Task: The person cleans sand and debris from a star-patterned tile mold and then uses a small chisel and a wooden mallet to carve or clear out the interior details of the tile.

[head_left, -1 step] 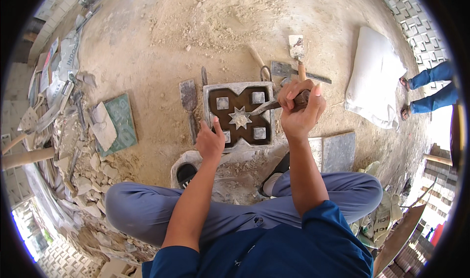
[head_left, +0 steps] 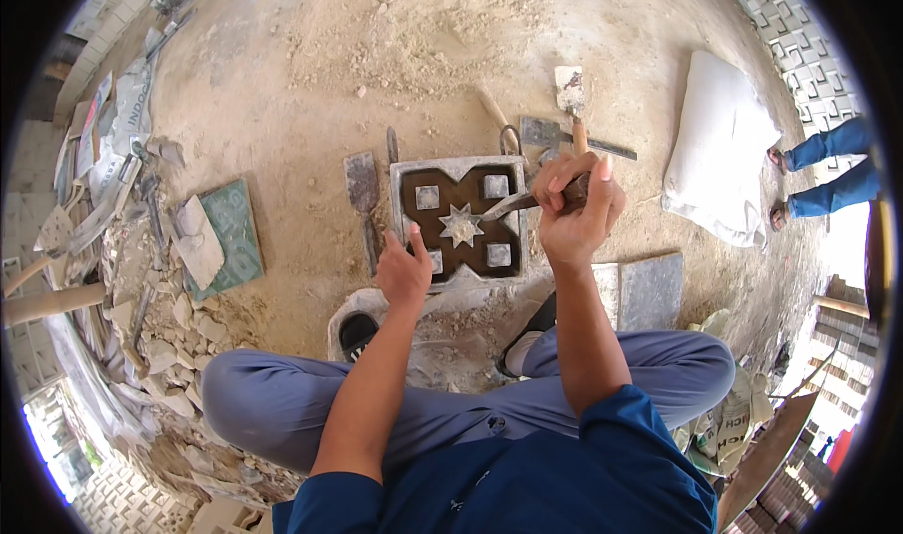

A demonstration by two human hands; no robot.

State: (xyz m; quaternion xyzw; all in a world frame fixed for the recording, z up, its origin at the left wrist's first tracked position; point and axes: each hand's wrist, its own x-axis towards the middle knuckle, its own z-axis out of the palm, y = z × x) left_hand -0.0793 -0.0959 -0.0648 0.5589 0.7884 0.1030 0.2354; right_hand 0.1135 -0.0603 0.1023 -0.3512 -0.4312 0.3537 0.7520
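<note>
A square grey block mould [head_left: 456, 165] lies on the ground between my feet, its cavity filled with a dark brown, wet-looking layer. Inside stand a star-shaped piece [head_left: 461, 226] at the centre and small square pieces near the corners, such as this one [head_left: 497, 187]. My left hand [head_left: 406, 269] grips the mould's left wall near the close corner, thumb inside and fingers outside. My right hand [head_left: 576, 216] is closed round the dark handle of a narrow trowel-like tool [head_left: 509, 205]. Its metal blade crosses the right wall, with the tip beside the star.
Trowels [head_left: 362, 181] lie left of the mould and at its far right [head_left: 569, 90]. A white sack [head_left: 720, 149] sits to the right, near another person's legs [head_left: 828, 181]. Green board [head_left: 230, 238], rubble [head_left: 169, 346] and sacks fill the left. A dark slab [head_left: 651, 290] lies near my right knee.
My right hand and the tool's handle have shifted very slightly to the left. My left hand and the mould have stayed in place.
</note>
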